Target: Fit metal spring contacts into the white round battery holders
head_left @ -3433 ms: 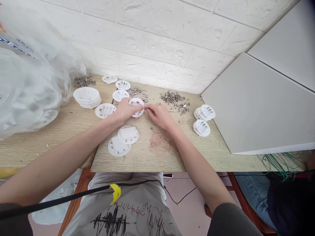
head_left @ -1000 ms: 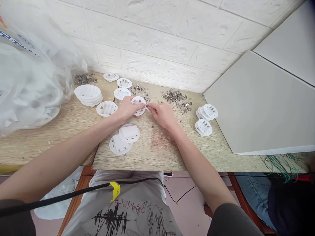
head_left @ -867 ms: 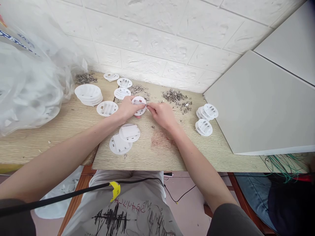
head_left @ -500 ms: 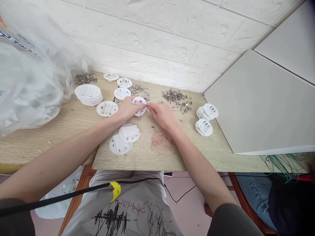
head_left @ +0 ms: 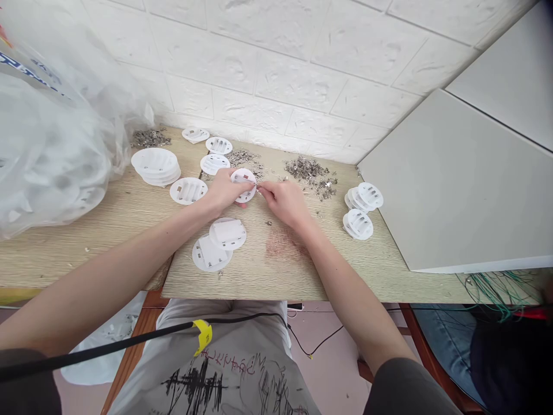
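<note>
Centre of the frame: the left hand (head_left: 221,193) is clamped on a round white plastic disc (head_left: 245,187), thumb over its moulded face and fingers curled beneath, so that the disc sits tilted just above the worktop (head_left: 276,271), a pale board with a printed wood grain. The right hand (head_left: 284,202) meets the disc's right rim with thumb and forefinger pinched together; whether a small part lies between them is too small to tell. Below the left hand, lower centre, two overlapping discs (head_left: 218,243) lie flat, showing rectangular raised housings. Left of centre lie a slotted disc (head_left: 188,191) and a smooth stack of dished discs (head_left: 155,166). Upper centre, loose heaps of small grey metal clips (head_left: 307,170) lie granular and glinting. Right of centre are two short piles of slotted discs (head_left: 361,211), just beside a matt grey panel (head_left: 458,190). A crinkled clear plastic bag (head_left: 47,132) fills the upper left.
</note>
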Available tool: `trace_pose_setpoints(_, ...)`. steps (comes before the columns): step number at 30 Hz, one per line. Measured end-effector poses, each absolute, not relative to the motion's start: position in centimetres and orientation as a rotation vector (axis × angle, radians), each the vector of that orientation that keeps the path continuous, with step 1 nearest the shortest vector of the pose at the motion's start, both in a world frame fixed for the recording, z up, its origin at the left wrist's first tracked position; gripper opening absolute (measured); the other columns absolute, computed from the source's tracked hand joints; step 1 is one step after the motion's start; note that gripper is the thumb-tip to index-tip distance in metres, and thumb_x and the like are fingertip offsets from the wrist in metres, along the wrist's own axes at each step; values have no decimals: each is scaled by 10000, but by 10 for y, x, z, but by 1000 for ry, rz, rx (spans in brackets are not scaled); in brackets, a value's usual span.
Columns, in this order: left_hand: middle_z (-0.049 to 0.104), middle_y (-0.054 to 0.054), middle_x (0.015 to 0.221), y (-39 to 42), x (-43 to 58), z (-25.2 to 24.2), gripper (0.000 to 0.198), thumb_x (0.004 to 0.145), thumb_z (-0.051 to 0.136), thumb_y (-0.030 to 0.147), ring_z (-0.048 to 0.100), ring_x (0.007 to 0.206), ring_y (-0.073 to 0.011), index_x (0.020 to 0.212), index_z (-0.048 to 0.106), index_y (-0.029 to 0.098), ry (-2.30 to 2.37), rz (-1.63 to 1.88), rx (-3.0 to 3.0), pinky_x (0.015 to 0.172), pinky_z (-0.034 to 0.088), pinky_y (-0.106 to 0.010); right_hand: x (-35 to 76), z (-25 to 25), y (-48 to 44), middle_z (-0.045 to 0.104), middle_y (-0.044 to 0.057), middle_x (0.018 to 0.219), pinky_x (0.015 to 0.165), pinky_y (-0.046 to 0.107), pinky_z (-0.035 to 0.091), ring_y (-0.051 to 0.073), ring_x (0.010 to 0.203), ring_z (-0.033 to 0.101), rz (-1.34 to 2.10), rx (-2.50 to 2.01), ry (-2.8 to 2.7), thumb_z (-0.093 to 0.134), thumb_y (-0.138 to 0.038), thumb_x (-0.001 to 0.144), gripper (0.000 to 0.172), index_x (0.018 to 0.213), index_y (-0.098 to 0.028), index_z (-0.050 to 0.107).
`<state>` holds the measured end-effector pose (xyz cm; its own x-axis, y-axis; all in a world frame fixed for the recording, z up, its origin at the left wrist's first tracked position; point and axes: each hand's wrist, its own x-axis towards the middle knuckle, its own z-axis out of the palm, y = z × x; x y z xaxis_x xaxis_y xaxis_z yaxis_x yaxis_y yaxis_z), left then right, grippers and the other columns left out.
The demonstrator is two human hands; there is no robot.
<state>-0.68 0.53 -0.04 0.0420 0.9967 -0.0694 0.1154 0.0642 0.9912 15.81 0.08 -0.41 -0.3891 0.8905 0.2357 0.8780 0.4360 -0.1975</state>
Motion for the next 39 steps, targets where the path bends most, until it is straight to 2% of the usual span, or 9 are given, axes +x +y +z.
trace_pose_setpoints(12,652,-61,741,7,-6,-2,233,588,769,273,575,645,-163,744,661,138,1276,1085,1244,450,492,-235,156,-5,0,698,58,793,602,276,250,179,690,557,18,-1544,-2403,413,-283,1004,330,899,-186,710)
trace_pose_setpoints(18,650,-61,732,6,-6,-1,210,612,762,256,573,631,-160,745,657,130,1292,1076,1239,464,498,-242,159,-3,1,727,56,851,631,268,301,188,748,602,83,-1514,-2398,432,-286,1000,309,988,-201,729)
trace_pose_setpoints(25,665,-71,753,9,-9,-2,144,646,725,209,593,640,-169,754,675,128,1296,1047,1246,518,548,-285,167,-4,5,752,56,957,750,281,397,201,862,649,187,-1455,-2407,449,-274,993,318,1179,-212,700)
trace_pose_setpoints(34,700,-79,835,11,-11,-1,152,629,665,151,635,711,-199,780,679,140,1294,981,1249,534,576,-300,167,-6,6,750,75,975,748,284,403,207,874,657,164,-1469,-2387,415,-268,1004,324,1136,-186,699)
trace_pose_setpoints(39,686,-71,808,10,-12,-1,132,648,639,157,625,708,-192,773,677,141,1287,966,1263,537,577,-294,165,-5,4,753,65,973,719,278,390,205,864,658,163,-1441,-2383,420,-258,1003,320,1120,-190,710)
